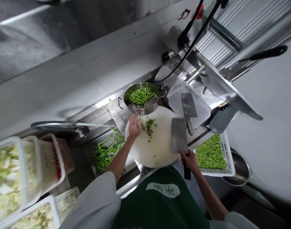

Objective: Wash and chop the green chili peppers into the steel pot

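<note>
My left hand [134, 127] rests palm down on the round white cutting board [159, 146], fingers spread, beside a small heap of chopped green bean pieces [149, 126]. My right hand [189, 160] grips the dark handle of a cleaver [179, 136] whose flat blade lies over the board's right side. A steel colander [142, 98] with chopped green pieces stands just beyond the board. Whole green beans [107, 149] lie in the sink to the left of the board.
A second cleaver [188, 109] lies on the steel slicer tray. A white basket [227, 171] of chopped green pieces sits at the right over a steel bowl [240, 173]. White crates [21, 168] with cabbage stand at the left. A long-handled ladle [62, 125] lies near the sink.
</note>
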